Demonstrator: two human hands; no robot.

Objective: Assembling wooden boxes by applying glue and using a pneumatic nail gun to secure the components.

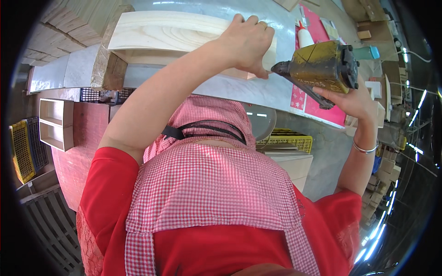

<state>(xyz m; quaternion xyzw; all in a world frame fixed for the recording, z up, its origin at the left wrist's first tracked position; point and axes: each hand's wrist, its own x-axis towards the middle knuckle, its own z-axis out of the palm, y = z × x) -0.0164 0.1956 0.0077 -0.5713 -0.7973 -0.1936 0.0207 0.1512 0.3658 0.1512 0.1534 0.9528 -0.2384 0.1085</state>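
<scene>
A long pale wooden box [170, 32] lies across the grey worktable in front of me, its wide grained board on top. My left hand [248, 43] grips the right end of this box, fingers over the top board and thumb at the near side. In my right hand [347, 101] is a yellow and black nail gun [317, 66], held by its handle. Its dark nose points left and reaches the right end of the box, close to my left thumb. Whether the nose touches the wood I cannot tell.
A white glue bottle with a red tip [304, 36] stands on a pink sheet [324, 112] to the right. Stacked boards [69, 27] fill the far left. A two-compartment wooden tray [56, 124] and yellow crates [22, 152] sit at left. Another yellow crate [290, 140] is below the table.
</scene>
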